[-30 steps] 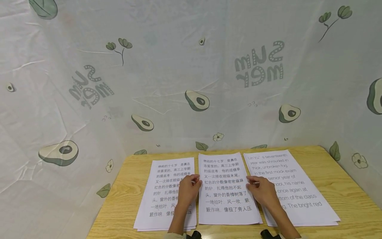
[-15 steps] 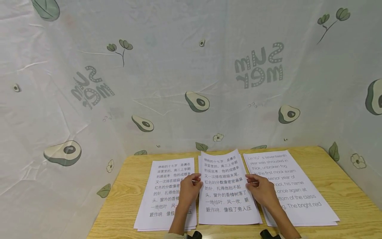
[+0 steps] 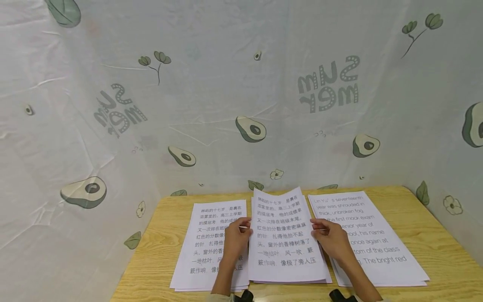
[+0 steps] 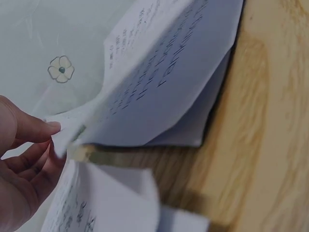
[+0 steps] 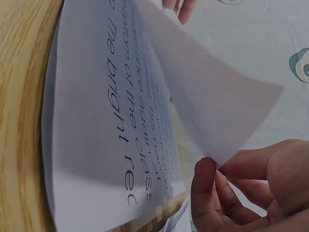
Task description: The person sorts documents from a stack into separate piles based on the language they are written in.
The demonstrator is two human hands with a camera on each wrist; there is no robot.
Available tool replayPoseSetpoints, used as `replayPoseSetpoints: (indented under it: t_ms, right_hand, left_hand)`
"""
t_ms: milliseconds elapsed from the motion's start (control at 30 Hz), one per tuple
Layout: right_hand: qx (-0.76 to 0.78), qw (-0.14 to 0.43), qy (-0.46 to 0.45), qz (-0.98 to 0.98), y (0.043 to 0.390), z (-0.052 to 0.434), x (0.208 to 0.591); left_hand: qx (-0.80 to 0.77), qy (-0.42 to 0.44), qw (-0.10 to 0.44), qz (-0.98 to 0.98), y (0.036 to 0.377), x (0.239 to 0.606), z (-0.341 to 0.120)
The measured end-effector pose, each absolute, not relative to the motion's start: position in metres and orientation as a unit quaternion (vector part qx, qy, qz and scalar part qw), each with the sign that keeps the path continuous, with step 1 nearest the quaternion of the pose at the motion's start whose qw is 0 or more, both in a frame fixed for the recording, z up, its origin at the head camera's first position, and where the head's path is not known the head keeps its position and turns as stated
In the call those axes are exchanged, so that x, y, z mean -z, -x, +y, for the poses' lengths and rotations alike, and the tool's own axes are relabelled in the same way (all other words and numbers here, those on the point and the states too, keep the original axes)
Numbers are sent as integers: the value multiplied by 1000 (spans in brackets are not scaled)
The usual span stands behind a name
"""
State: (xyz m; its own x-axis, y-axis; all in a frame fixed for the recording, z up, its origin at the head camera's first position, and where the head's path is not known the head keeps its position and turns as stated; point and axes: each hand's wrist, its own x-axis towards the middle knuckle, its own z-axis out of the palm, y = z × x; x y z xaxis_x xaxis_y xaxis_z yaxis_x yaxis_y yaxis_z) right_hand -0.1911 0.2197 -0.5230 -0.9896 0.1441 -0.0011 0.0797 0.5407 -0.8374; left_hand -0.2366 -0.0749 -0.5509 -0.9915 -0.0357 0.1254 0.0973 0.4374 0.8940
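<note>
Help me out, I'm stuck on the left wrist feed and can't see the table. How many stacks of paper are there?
Observer: Three, side by side on the wooden table: left stack, middle stack, right stack.
Operator: Which sheet am I seeing lifted?
Observer: The top sheet of the middle stack; its far end is raised.
Operator: What is the other hand doing?
Observer: The right hand pinches that sheet's right edge, while the left hand pinches its left edge.
Operator: What's printed on the right stack?
Observer: English text; the other two carry Chinese.

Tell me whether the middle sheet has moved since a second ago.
Yes. The middle sheet, pinched by both hands, has lifted at its far edge and shifted slightly left, toward the left stack on the table.
</note>
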Motion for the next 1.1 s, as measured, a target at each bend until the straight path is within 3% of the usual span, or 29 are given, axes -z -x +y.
replayPoseSetpoints:
  t_ms: [1100]
  right_hand:
    - [-594, 6, 47, -803, 205, 126, 534]
  left_hand:
    - [487, -45, 100, -866, 235, 557, -173]
